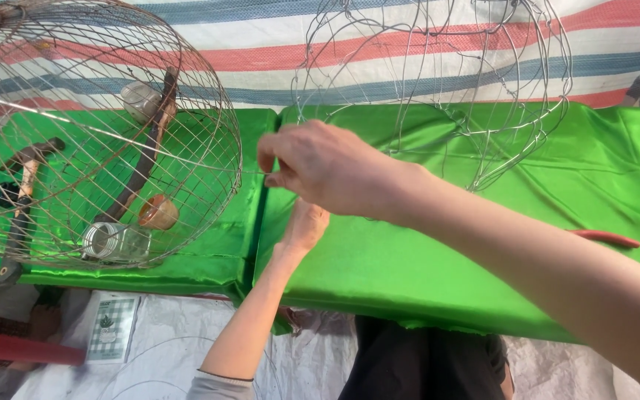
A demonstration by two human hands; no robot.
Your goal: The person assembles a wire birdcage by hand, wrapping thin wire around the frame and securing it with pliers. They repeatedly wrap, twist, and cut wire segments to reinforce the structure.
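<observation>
Now the right hand pinches a thin wire over the green worktop, the left hand curled below it. Finished mesh cage sits left; the bare wire frame looks barely begun.

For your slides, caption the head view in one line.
Two hands, right hand above left hand, pinch thin wire over green cloth between wire baskets.

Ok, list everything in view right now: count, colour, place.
wire cage: one, rusty, left, on the cloth
wire frame: one, silvery, unfinished, top centre
green cloth: covers the bench
hammer: one, behind the cage, far left
glass jar: one, clear, at the cage's base
red handle: one, right, on the cloth
striped tarp: behind
right hand: fingers pinching a thin wire
left hand: below it; grip hidden
</observation>
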